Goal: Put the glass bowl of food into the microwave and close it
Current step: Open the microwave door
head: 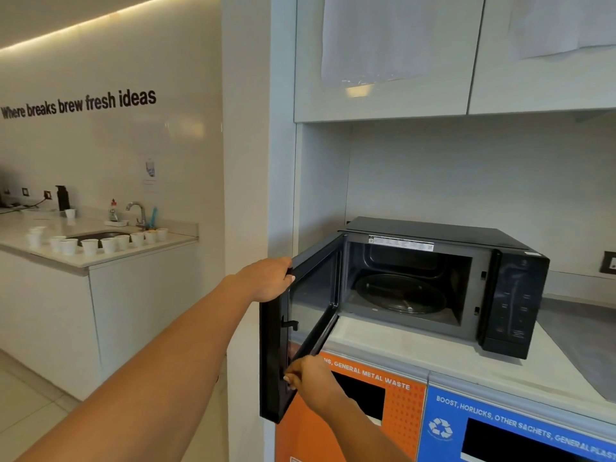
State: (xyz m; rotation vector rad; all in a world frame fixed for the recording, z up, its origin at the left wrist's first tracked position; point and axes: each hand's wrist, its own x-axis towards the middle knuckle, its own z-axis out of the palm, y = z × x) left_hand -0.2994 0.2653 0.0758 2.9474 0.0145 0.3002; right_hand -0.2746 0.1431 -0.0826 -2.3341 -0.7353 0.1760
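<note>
A black microwave [513, 295] stands on a white counter [433, 358] in a cabinet niche. Its door [310, 295] is swung wide open to the left, showing the dark cavity with a glass turntable [400, 293] and nothing on it. My left hand [266, 278] grips the top corner of the door's outer edge. My right hand [308, 376] holds the same door at its lower edge. No glass bowl of food shows anywhere in the head view.
Below the counter are an orange waste bin front [400, 405] and a blue recycling bin front [443, 428]. White wall cabinets [383, 61] hang above. To the left, a second counter [83, 261] carries a sink, a tap and several white paper cups [90, 245].
</note>
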